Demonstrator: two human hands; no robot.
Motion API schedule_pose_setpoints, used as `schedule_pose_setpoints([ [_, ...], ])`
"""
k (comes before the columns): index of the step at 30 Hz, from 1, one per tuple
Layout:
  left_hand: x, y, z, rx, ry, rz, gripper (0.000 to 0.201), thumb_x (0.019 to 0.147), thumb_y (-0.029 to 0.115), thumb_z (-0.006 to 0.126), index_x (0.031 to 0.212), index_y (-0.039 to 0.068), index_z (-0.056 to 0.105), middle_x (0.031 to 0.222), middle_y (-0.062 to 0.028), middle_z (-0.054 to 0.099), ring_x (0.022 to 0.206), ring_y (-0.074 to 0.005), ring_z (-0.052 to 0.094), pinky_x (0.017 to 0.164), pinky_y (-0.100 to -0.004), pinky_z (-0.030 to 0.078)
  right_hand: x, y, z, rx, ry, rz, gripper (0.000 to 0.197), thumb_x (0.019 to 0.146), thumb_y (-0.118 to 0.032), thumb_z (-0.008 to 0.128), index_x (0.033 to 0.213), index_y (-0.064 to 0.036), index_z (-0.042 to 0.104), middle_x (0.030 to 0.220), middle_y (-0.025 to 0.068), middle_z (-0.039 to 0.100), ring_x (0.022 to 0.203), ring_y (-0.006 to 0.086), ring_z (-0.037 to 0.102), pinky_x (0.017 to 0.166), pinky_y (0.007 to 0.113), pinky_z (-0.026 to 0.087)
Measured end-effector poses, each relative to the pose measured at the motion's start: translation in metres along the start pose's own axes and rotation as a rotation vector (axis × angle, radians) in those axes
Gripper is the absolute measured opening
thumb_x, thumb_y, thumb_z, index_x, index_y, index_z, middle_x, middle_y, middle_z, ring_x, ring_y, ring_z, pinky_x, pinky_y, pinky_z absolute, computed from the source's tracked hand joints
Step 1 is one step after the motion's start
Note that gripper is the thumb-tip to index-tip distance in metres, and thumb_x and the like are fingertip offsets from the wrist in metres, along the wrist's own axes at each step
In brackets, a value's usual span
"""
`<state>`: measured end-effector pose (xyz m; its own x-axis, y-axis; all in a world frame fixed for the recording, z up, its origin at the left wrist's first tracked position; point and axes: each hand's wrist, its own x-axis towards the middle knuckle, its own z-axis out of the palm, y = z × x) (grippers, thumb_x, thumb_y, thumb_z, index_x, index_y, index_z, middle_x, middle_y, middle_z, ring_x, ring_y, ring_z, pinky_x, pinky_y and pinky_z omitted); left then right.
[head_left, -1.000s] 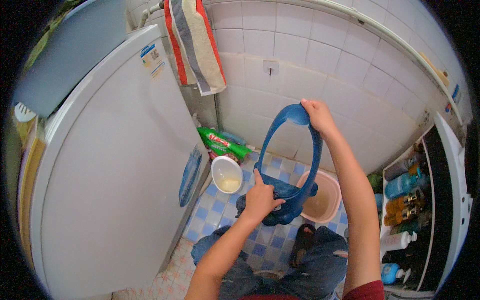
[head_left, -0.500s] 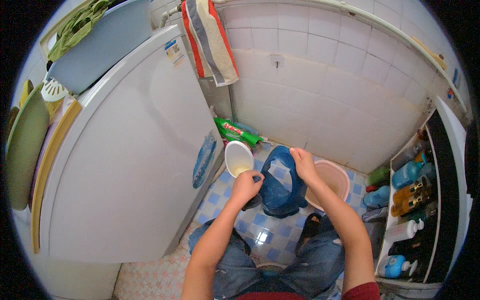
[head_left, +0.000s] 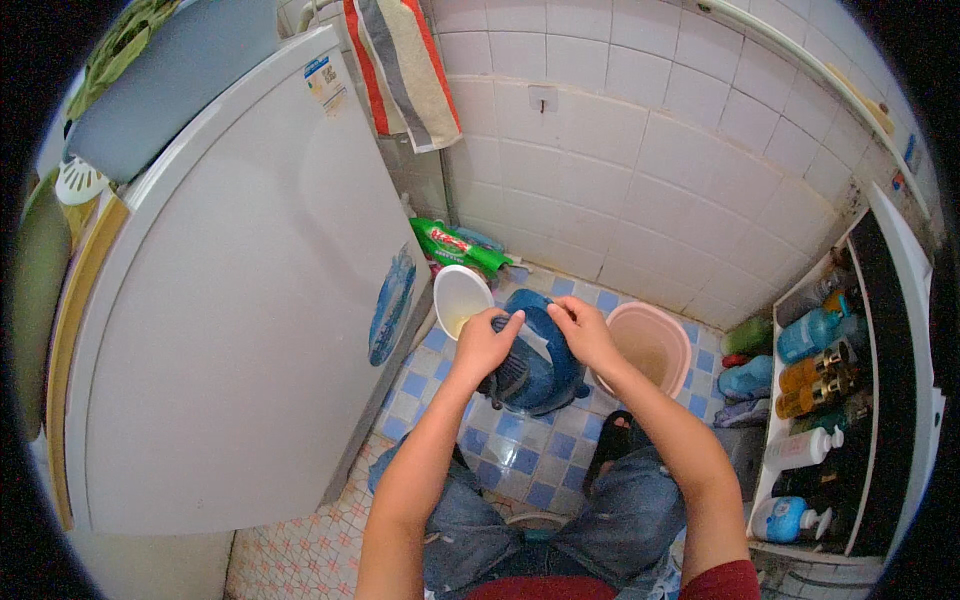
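Observation:
Between my hands hangs a blue, ring-shaped cloth item [head_left: 548, 375], wet-looking and cap-like, with a gap through its middle. My right hand [head_left: 585, 332] pinches its upper rim. My left hand [head_left: 486, 345] is closed around a dark, ribbed thing [head_left: 509, 374] that looks like a scrubbing brush and lies against the item's left side. Part of that thing is hidden by my fingers. A white tub [head_left: 462, 297] with pale contents is just beyond my left hand. Right of my right hand stands a pink basin [head_left: 672, 332] holding murky liquid.
A white appliance [head_left: 240, 290] fills the left side. Green packaging [head_left: 462, 248] lies in the far corner by the tiled wall [head_left: 570, 150]. At the right, a shelf unit [head_left: 868, 400] holds several bottles. A striped towel [head_left: 405, 75] hangs above.
My hands have come closer together. The blue item has tilted and its gap looks narrower. The dark ribbed thing now shows more against it. The view has shifted slightly.

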<state>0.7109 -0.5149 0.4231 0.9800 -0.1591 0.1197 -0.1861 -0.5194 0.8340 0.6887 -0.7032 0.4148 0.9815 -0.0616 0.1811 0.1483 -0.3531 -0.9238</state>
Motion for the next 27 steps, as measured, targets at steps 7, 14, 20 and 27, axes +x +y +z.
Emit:
schedule_pose_setpoints([
  [7, -0.027, -0.005, 0.007, -0.298, -0.07, -0.219, 0.044, 0.093, 0.041, 0.058, 0.103, -0.001, 0.059, 0.092, -0.0151, 0.064, 0.085, -0.024, 0.062, 0.077, -0.0357, 0.048, -0.032, -0.037, -0.043, -0.326, -0.237, -0.287, 0.037, 0.082, -0.022, 0.07, 0.113, -0.0032, 0.061, 0.105, 0.0165, 0.058, 0.105, 0.0329, 0.058, 0.084, 0.038, 0.049],
  [14, -0.044, 0.004, 0.043, -0.91, -0.295, -0.347, 0.034, 0.097, 0.036, 0.053, 0.113, 0.007, 0.05, 0.098, -0.0072, 0.054, 0.096, -0.0184, 0.055, 0.082, -0.0338, 0.047, -0.073, -0.033, -0.028, -0.296, -0.417, -0.293, 0.056, 0.075, -0.003, 0.07, 0.128, -0.0056, 0.051, 0.122, 0.0154, 0.05, 0.111, 0.0349, 0.054, 0.094, 0.039, 0.045],
  [20, 0.0, 0.013, 0.003, 0.138, 0.081, 0.405, 0.039, 0.086, 0.012, 0.058, 0.125, 0.005, 0.052, 0.124, -0.0187, 0.053, 0.116, -0.0362, 0.048, 0.101, -0.0412, 0.037, -0.043, -0.048, -0.056, -0.284, -0.061, -0.346, 0.052, 0.077, -0.002, 0.063, 0.127, -0.0119, 0.055, 0.117, 0.015, 0.051, 0.108, 0.0347, 0.056, 0.087, 0.039, 0.049],
  [27, 0.026, -0.02, 0.016, 0.088, -0.06, 0.507, 0.039, 0.088, 0.017, 0.061, 0.124, 0.005, 0.053, 0.124, -0.0179, 0.052, 0.119, -0.039, 0.046, 0.102, -0.0433, 0.037, -0.035, 0.005, -0.037, -0.616, -0.173, -0.549, 0.049, 0.07, 0.0, 0.068, 0.117, -0.0118, 0.057, 0.118, 0.0176, 0.051, 0.106, 0.0367, 0.055, 0.088, 0.042, 0.049],
])
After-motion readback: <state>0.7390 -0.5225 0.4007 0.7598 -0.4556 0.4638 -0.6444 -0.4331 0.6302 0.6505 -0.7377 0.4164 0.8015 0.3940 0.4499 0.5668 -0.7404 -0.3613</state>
